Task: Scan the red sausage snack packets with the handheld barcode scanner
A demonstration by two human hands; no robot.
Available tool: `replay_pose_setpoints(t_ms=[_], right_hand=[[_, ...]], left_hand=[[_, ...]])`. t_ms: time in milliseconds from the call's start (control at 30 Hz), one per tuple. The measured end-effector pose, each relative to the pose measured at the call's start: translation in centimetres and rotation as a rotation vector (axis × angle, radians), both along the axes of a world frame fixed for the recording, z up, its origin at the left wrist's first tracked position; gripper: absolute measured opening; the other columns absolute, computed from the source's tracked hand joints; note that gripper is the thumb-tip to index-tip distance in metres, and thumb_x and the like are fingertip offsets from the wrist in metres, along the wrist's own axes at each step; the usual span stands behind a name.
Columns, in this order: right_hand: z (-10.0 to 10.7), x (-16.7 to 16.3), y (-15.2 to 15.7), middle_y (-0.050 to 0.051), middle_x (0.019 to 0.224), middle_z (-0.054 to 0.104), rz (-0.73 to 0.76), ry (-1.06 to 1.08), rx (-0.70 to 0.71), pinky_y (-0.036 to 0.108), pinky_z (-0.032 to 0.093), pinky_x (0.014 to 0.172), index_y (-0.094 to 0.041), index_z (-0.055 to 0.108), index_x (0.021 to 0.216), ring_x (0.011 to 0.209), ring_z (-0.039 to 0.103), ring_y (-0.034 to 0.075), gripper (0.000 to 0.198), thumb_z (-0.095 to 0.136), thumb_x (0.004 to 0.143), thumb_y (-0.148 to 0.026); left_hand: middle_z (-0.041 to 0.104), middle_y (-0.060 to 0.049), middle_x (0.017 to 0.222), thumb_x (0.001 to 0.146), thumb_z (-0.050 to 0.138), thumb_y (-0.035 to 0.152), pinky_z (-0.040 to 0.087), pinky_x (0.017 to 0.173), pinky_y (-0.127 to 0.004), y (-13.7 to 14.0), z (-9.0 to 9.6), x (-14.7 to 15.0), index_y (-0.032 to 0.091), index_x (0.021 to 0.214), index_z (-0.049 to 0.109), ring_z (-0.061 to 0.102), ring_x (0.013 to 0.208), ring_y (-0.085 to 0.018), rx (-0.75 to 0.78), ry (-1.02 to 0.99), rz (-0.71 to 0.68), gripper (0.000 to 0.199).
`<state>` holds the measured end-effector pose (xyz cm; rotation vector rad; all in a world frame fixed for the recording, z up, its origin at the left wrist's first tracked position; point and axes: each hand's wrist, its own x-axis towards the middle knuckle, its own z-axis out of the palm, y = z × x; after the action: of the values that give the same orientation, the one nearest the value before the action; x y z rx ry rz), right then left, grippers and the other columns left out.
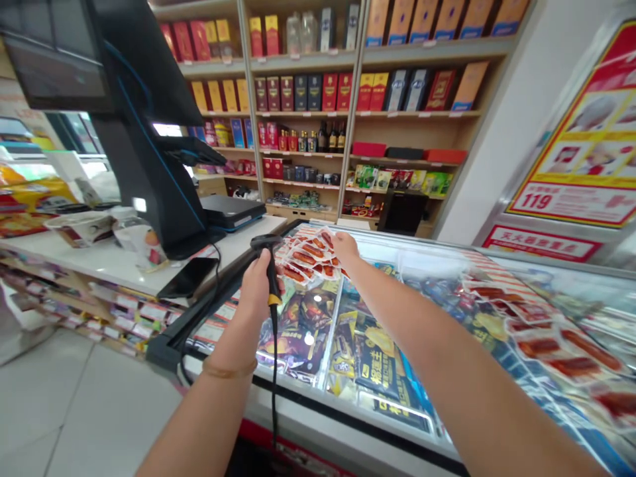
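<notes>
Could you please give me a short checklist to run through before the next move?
1. Scanner held in the left grip: ok, fingers wrapped round its handle.
2. Hanging cable free of knots: ok along the stretch that shows below the handle.
3. Right grip closed on something: cannot tell; it is at the edge of the sausage pictures, its fingers mostly hidden.
4. Phone lying flat on the counter: ok.
5. Checkout screen readable from here: not ok, it looks dark with no legible text.

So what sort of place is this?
Probably a small shop's checkout: there's a handheld scanner, a till-like screen terminal, and shelves stocked with rows of boxed goods.
</notes>
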<state>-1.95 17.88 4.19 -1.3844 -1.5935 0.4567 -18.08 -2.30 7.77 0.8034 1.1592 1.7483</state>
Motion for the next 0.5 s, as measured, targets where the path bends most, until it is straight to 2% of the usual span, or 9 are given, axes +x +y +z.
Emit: replay_pose_setpoints(t_ms=[133, 267, 367, 500], right_hand=[[-0.3, 1.0, -0.4, 0.006, 0.112, 0.070, 0.035, 0.002, -0.023, 0.038, 0.045, 0.096, -0.023, 0.070, 0.106, 0.108, 0.063, 0.022, 0.030, 0.054, 0.081, -0.030], [-0.3, 4.2, -1.9, 0.004, 0.113, 0.070, 0.044, 0.003, -0.014, 0.038, 0.045, 0.097, -0.024, 0.070, 0.107, 0.107, 0.063, 0.021, 0.029, 0.056, 0.082, -0.028], [-1.0, 8.5, -4.3, 0.003, 0.113, 0.070, 0.051, -0.024, 0.025, 0.037, 0.044, 0.099, -0.025, 0.070, 0.105, 0.108, 0.063, 0.021, 0.027, 0.057, 0.082, -0.027], [-2.7, 16.5, -8.8, 0.003, 0.111, 0.070, 0.027, -0.208, 0.111, 0.042, 0.043, 0.101, -0.025, 0.071, 0.103, 0.112, 0.060, 0.023, 0.028, 0.058, 0.079, -0.023]], left_hand=[[0.055, 0.005, 0.055, 0.079, 0.058, 0.056, 0.034, 0.033, -0.020, 0.1, -0.4, 0.6, 0.019, 0.084, 0.050, 0.047, 0.033, -0.008, -0.007, -0.007, -0.028, 0.038], [0.054, 0.005, 0.054, 0.076, 0.060, 0.059, 0.034, 0.033, -0.022, 0.3, -0.4, 4.0, 0.019, 0.081, 0.049, 0.046, 0.032, -0.009, -0.003, -0.002, -0.128, 0.042], [0.056, 0.005, 0.057, 0.076, 0.061, 0.058, 0.033, 0.032, -0.022, 0.3, -0.3, 7.5, 0.019, 0.081, 0.050, 0.047, 0.032, -0.009, -0.001, 0.001, -0.245, 0.041], [0.054, 0.004, 0.055, 0.077, 0.059, 0.058, 0.034, 0.033, -0.022, 0.5, -0.3, 12.7, 0.018, 0.076, 0.049, 0.046, 0.032, -0.009, -0.019, -0.012, -0.408, 0.041]])
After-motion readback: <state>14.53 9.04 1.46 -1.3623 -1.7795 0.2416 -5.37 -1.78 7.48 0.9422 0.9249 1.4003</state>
